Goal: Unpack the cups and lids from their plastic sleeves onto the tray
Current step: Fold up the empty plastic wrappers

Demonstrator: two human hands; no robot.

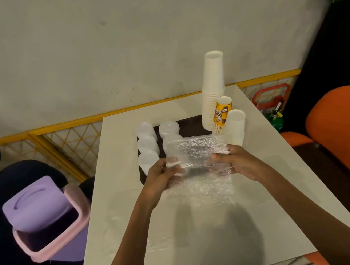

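Film like this plastic sleeve (197, 158) I judge near weightless, limp, crinkly and slick, best taken by its side edges rather than its middle. From my screen, the left hand (164, 175) pinches the left edge with curled fingers. The sheet spans taut between both hands, over the near rim of the tray (191, 126), and the right hand (239, 162) grips the right edge.

L hand (163, 179) & R hand (243, 163) pinch a crinkly clear plastic sleeve (198, 151) by its side edges, over the dark tray (190, 123) — lid stacks (148, 145) at tray's left, cup stacks (213, 96) at back right, purple bin (45, 216) beside table (181, 230)
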